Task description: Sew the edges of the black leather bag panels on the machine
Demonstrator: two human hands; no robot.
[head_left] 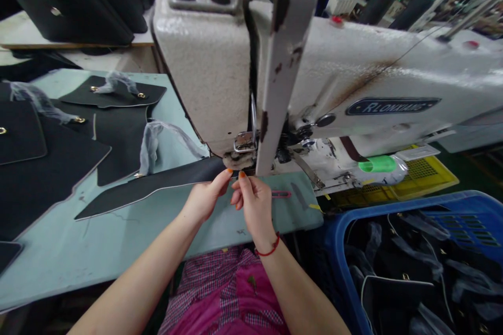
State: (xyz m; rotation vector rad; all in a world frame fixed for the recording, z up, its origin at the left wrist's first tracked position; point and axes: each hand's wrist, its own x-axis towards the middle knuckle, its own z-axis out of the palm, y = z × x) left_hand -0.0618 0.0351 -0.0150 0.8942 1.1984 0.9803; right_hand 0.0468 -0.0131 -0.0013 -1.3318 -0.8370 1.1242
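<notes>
A black leather bag panel (157,184) with a pale edge lies across the pale green table, its right end under the head of a sewing machine (204,68). My left hand (205,196) pinches the near edge of this panel, thumb on top. Close beside it, my right hand (254,199) has thumb and fingers closed at the panel's right end, just below the needle area. The machine head hides the far part of that end. A plastic-wrapped handle (151,144) with gold fittings rises from the panel's far side.
More black panels (121,131) with wrapped handles lie on the left of the table (129,251). Finished-looking black bags (78,5) stand behind. A pink-framed tool (281,194) lies right of my hand. A blue basket (338,241) of black pieces stands at the right, near a yellow crate (444,172).
</notes>
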